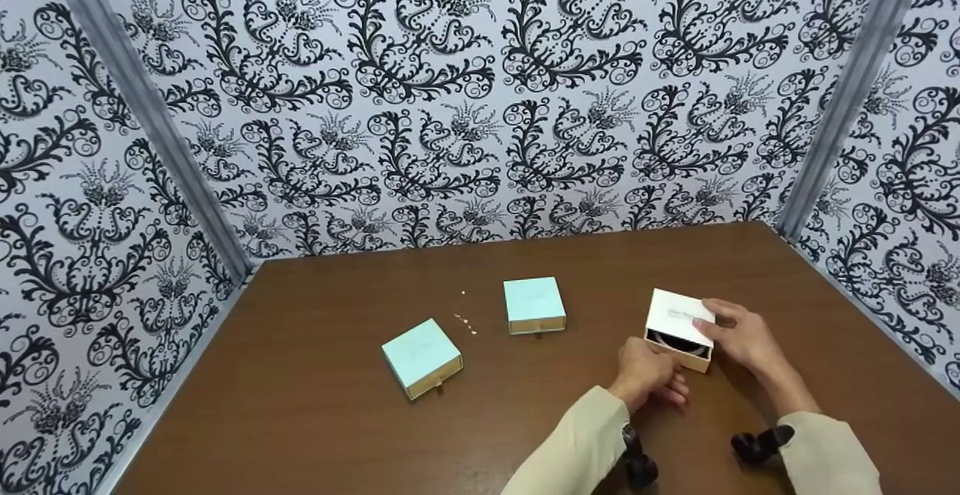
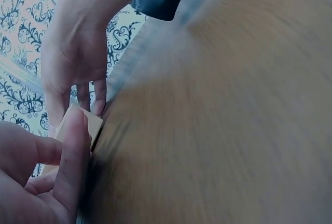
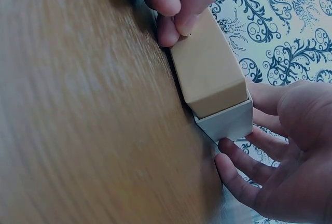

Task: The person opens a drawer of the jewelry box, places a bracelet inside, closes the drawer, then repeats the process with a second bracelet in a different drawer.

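A white slide-out gift box point(image 1: 670, 313) sits on the table at the right, its tan drawer point(image 3: 210, 66) pulled partway out toward the person. Inside the drawer show a black lining and part of a thin, curved, light-coloured band point(image 1: 679, 343). My left hand point(image 1: 649, 372) pinches the drawer's front with thumb and fingers; whatever lies between the fingertips is hidden. From the right side, my right hand point(image 1: 746, 336) grips the white sleeve, thumb and fingers along its sides, as the right wrist view shows.
Two mint-green boxes with tan drawer fronts stand on the brown table point(image 1: 300, 420), one box point(image 1: 422, 355) left of centre, another box point(image 1: 534, 301) near the middle. Small pale bits point(image 1: 466, 322) lie between them. Patterned walls point(image 1: 450, 105) enclose the table's back and sides.
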Motion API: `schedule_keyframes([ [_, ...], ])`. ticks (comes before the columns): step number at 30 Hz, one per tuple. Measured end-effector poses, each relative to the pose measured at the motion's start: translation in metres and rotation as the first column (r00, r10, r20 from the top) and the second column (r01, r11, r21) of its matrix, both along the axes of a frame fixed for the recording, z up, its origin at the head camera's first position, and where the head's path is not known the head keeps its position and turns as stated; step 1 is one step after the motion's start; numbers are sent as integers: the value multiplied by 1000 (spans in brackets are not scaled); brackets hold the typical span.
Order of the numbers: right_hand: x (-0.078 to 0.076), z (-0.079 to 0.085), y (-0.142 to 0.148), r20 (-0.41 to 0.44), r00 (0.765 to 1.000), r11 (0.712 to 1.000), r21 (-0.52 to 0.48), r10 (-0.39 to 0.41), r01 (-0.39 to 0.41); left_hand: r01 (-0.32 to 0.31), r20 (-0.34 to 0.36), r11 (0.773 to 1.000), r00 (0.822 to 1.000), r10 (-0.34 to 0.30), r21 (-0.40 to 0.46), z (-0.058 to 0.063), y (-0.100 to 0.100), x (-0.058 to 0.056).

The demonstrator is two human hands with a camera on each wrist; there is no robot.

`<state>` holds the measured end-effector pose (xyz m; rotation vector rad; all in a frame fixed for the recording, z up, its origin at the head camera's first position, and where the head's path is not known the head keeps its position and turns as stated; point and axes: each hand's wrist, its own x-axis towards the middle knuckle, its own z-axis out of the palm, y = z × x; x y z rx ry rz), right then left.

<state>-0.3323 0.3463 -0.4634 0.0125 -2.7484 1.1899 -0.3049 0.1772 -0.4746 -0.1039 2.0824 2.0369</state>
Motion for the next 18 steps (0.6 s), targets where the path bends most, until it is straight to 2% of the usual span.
schedule_keyframes([
  [7,1,-2,0,-12,1000,1000,11,-1,1,-15,22,1000,1000,15,20,-3,2,-2],
  [18,1,1,1,2,1000,1000,2,3,-3,-53,73,998,996,50,31,2,10,-8],
])
